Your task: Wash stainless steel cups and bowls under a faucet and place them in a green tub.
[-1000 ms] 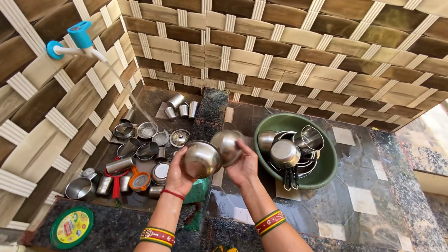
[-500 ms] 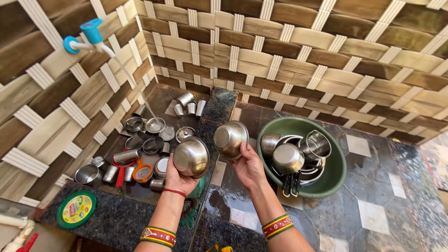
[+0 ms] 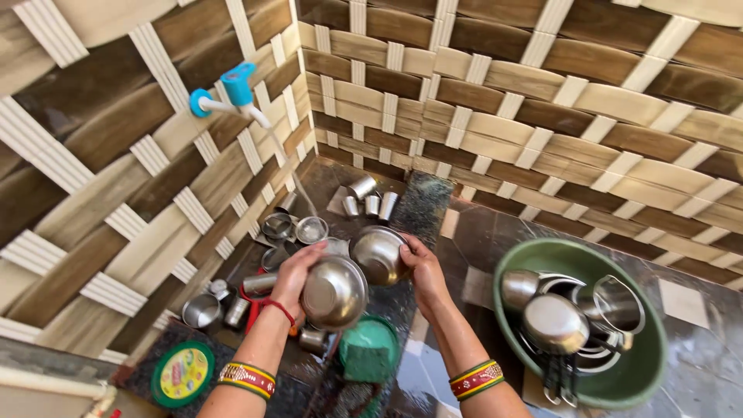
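Blue-and-white plastic tap (image 3: 232, 93) on the woven-pattern tiled wall (image 3: 542, 116), water running. Round green plastic tub (image 3: 582, 333) on the wet dark stone counter (image 3: 696, 364), filled with steel pots. Three upturned steel tumblers (image 3: 370, 203) near the corner. Round green-and-yellow tin (image 3: 182, 373) at lower left.

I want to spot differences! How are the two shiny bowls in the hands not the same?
The left hand holds the lower bowl, nearer the camera, showing its rounded outside. The right hand holds the upper bowl, higher and closer to the tap. Both are round, shiny steel.
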